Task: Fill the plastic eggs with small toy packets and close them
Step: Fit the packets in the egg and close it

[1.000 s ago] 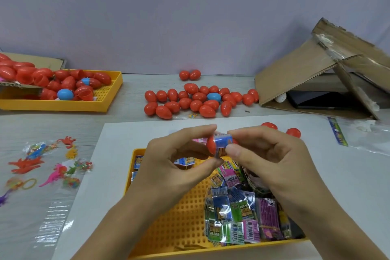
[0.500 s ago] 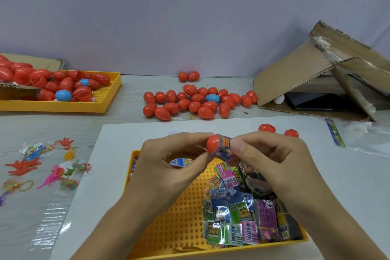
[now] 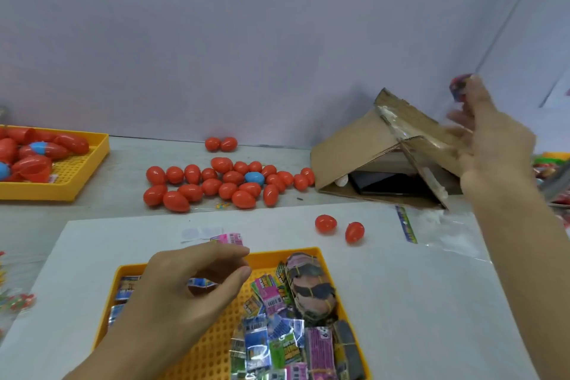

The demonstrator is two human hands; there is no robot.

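Pale lilac wall panels back a grey table [image 3: 129, 213] covered in front by a white sheet [image 3: 401, 287].

Head view:
- Left hand [image 3: 185, 284], at 6 o'clock, hovers over the near yellow tray [image 3: 216, 355]. Fingers and thumb are curled loosely with a gap between them; a pink packet [image 3: 229, 238] shows just past the fingertips, and whether it is held cannot be determined.
- Right hand [image 3: 490, 136], at 3 o'clock, is raised above the cardboard box [image 3: 370, 145]. Its fingers are spread. A blurred red egg with packet [image 3: 460, 86] sits at the fingertips; contact cannot be confirmed.
- Toy packets [image 3: 290, 339] are heaped in the right half of the near tray, alongside a banded bundle [image 3: 311, 284].
- Closed eggs [image 3: 228, 182], red with one blue, lie grouped at 12 o'clock.
- Two loose red eggs [image 3: 325, 223] rest on the sheet at 1 o'clock.
- Far yellow tray [image 3: 71, 173], at 10 o'clock, holds egg halves.
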